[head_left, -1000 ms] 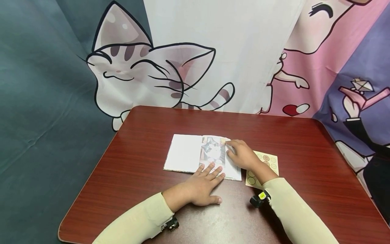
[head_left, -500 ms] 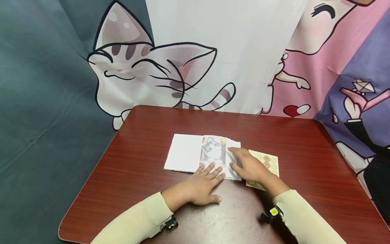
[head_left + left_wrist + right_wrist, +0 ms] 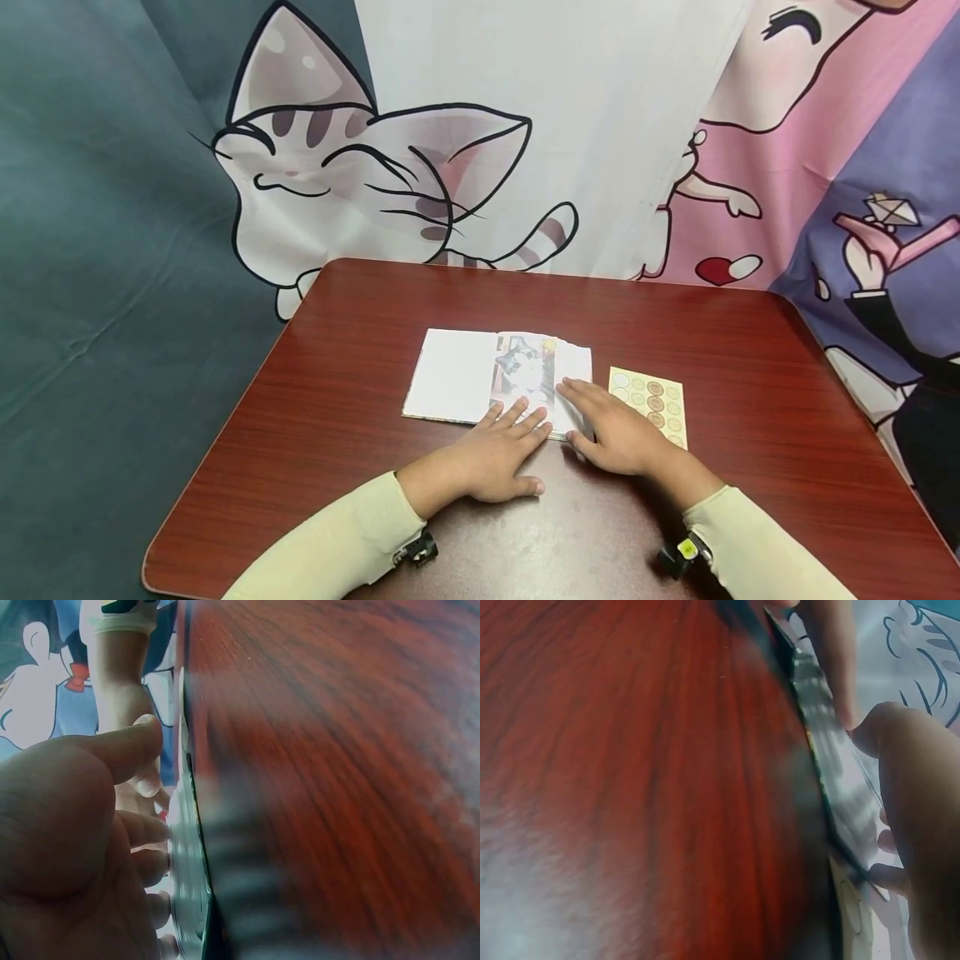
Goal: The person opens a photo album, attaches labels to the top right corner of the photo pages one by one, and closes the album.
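Note:
An open book [image 3: 456, 375] lies on the table, its left page blank white. On the right page is a picture of a grey-and-white cat [image 3: 522, 367], with a small round yellow sticker [image 3: 551, 343] at its upper right corner. My left hand [image 3: 501, 458] rests with spread fingers over the book's lower edge and the bottom of the picture. My right hand [image 3: 618, 429], fingers extended, lies over the lower right part of that page, holding nothing. The left wrist view shows the left fingers [image 3: 154, 866] at the book's edge; the right wrist view shows the right hand [image 3: 922, 795] similarly.
A pale yellow sheet of round stickers [image 3: 663, 398], some of them brown, lies right of the book, partly covered by the right hand. The reddish-brown wooden table [image 3: 337, 333] ends at a cartoon-printed cloth backdrop [image 3: 637, 125].
My right hand has drawn back from the picture's upper right corner, down and toward me, uncovering the sticker there and the upper part of the page. The left hand stays in place.

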The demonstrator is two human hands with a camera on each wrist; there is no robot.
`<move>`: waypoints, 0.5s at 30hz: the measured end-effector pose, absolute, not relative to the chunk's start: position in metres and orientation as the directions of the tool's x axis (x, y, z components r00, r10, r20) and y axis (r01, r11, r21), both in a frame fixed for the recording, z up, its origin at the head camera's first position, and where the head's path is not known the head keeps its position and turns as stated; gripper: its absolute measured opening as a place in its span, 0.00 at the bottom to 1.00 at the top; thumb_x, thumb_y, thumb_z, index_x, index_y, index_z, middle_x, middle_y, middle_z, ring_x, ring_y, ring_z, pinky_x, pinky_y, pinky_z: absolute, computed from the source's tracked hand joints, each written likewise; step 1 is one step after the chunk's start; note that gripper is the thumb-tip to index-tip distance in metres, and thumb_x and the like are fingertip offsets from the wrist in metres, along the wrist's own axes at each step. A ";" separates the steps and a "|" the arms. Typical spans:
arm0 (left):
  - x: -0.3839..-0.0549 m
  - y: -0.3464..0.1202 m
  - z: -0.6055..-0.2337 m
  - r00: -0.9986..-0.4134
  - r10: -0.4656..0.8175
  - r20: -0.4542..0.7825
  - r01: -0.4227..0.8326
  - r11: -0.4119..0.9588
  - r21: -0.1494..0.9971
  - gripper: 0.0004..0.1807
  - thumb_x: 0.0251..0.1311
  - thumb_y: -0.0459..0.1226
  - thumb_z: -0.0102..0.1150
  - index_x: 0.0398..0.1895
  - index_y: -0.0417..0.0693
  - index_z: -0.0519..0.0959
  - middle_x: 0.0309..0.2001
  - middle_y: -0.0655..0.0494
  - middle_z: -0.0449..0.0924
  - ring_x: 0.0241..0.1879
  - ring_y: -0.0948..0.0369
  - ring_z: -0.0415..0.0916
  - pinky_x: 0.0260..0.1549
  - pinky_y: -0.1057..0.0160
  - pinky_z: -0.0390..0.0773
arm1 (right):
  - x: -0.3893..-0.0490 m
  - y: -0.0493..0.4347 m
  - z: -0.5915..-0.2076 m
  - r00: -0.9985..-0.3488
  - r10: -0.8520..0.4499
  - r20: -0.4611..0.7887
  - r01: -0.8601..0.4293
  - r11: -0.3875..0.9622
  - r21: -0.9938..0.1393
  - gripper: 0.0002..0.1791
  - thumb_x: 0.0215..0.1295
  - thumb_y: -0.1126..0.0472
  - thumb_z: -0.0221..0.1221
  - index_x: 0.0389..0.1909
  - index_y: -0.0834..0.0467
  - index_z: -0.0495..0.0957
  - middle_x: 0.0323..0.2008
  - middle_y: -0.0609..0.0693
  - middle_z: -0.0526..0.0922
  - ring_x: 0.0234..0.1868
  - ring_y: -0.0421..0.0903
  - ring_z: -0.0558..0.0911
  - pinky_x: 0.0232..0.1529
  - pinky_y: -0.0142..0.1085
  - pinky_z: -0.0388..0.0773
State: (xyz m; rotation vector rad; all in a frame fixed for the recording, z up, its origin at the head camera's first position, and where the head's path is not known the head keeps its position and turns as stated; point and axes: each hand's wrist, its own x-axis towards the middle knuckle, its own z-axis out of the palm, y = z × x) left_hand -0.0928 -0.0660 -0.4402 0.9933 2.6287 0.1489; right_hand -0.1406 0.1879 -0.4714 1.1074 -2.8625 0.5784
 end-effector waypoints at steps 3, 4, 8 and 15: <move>-0.093 -0.066 -0.440 -0.707 0.658 -0.260 0.624 0.753 0.208 0.46 0.69 0.64 0.51 0.83 0.55 0.51 0.83 0.58 0.41 0.81 0.53 0.32 0.76 0.46 0.39 | -0.139 0.190 -0.475 -0.737 -0.659 0.150 -0.668 0.677 -0.309 0.39 0.67 0.50 0.62 0.76 0.59 0.65 0.74 0.58 0.66 0.74 0.58 0.65 0.70 0.56 0.65; -0.093 -0.066 -0.440 -0.708 0.657 -0.258 0.624 0.754 0.205 0.46 0.69 0.64 0.52 0.83 0.55 0.51 0.83 0.58 0.41 0.81 0.53 0.32 0.76 0.46 0.39 | -0.139 0.190 -0.476 -0.734 -0.662 0.152 -0.672 0.676 -0.303 0.39 0.66 0.50 0.62 0.76 0.58 0.65 0.74 0.58 0.66 0.74 0.58 0.65 0.69 0.56 0.65; -0.096 -0.065 -0.438 -0.722 0.654 -0.228 0.625 0.757 0.192 0.44 0.70 0.62 0.53 0.82 0.53 0.55 0.82 0.58 0.47 0.80 0.54 0.38 0.76 0.47 0.45 | -0.139 0.192 -0.481 -0.721 -0.673 0.165 -0.688 0.669 -0.281 0.40 0.66 0.49 0.63 0.76 0.58 0.66 0.75 0.58 0.66 0.75 0.57 0.65 0.69 0.55 0.65; -0.106 -0.063 -0.435 -0.741 0.670 -0.032 0.665 0.740 0.097 0.33 0.70 0.54 0.60 0.74 0.51 0.71 0.73 0.54 0.69 0.74 0.53 0.62 0.69 0.50 0.65 | -0.138 0.193 -0.485 -0.701 -0.687 0.193 -0.712 0.655 -0.254 0.39 0.67 0.48 0.62 0.76 0.59 0.66 0.74 0.59 0.66 0.74 0.58 0.65 0.69 0.56 0.66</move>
